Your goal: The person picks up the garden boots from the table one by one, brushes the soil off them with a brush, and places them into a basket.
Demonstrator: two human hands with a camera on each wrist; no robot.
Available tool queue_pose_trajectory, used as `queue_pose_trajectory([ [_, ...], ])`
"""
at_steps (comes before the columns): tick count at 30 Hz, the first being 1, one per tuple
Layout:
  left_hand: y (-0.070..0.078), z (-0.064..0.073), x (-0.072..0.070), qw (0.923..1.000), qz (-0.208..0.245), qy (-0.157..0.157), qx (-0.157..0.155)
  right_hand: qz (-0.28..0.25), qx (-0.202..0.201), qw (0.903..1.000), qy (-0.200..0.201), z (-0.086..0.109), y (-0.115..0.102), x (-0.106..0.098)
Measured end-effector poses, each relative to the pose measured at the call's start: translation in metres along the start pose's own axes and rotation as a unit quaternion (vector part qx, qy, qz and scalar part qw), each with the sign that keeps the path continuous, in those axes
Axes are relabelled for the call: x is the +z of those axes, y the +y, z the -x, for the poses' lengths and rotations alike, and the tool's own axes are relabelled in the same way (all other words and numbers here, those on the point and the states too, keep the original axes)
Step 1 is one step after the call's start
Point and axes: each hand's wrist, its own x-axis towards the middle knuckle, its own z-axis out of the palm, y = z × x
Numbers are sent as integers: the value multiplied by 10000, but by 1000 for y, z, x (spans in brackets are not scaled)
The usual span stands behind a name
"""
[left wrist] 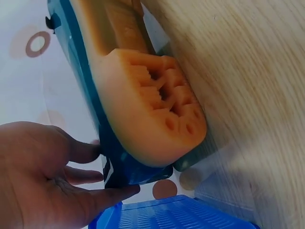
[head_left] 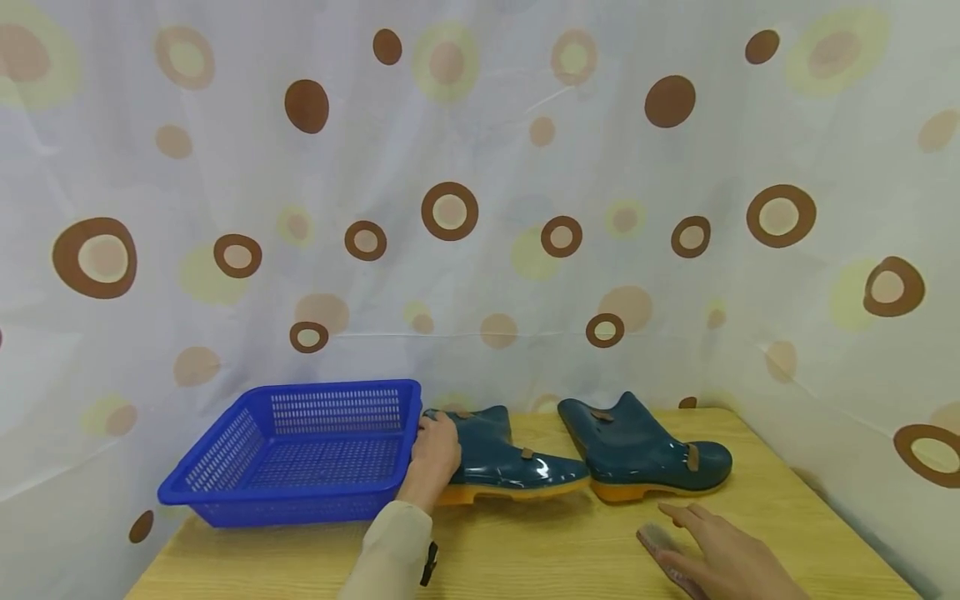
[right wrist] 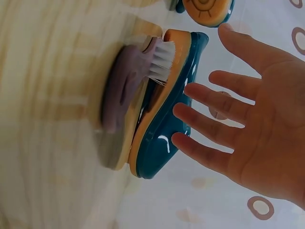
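Two glossy dark teal ankle rain boots with orange soles stand in the head view. My left hand (head_left: pixel 437 454) grips the left rain boot (head_left: pixel 483 446) by the back of its upper. In the left wrist view the thumb and fingers are on either side of the upper, and the treaded underside of the heel (left wrist: pixel 162 100) shows. Toe-first, this boot reaches the heel of the right rain boot (head_left: pixel 637 450). Fingers spread, my right hand (head_left: pixel 731 554) hovers over a purple-grey scrub brush (right wrist: pixel 125 86) with white bristles, and holds nothing.
A blue plastic basket (head_left: pixel 300 504) with slotted sides stands at the left, close beside my left hand. The wooden table (head_left: pixel 555 550) ends at a curtain (head_left: pixel 480 292) with brown and yellow circles, which rises at the back and both sides.
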Motion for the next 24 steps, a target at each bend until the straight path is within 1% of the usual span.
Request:
queue_pose_trajectory([
  [2,0,-3,-2,10000,-50,-20,43,-70,60,10000,-31,-1,2,-1],
  [5,2,-7,-6,9999,23,-61,83,-215,58,9998,-9,-1,5,-4],
  [9,5,-10,-9,9996,45,-269,113,-290,-32,9996,34,0,8,-8],
  [12,6,-10,-11,9987,-117,-477,168,-367,-7,9993,7,1,9,-9],
  [15,6,-9,-10,9978,-302,-547,200,-394,46,9992,-61,2,10,-4],
  [17,4,-8,-9,9978,-360,-523,183,-369,96,9992,-99,2,11,0],
  [19,2,-7,-6,9983,-309,-465,143,-319,130,9994,-85,3,13,3],
  [24,-3,-7,-3,9999,63,-78,48,-289,52,9996,6,2,15,7],
])
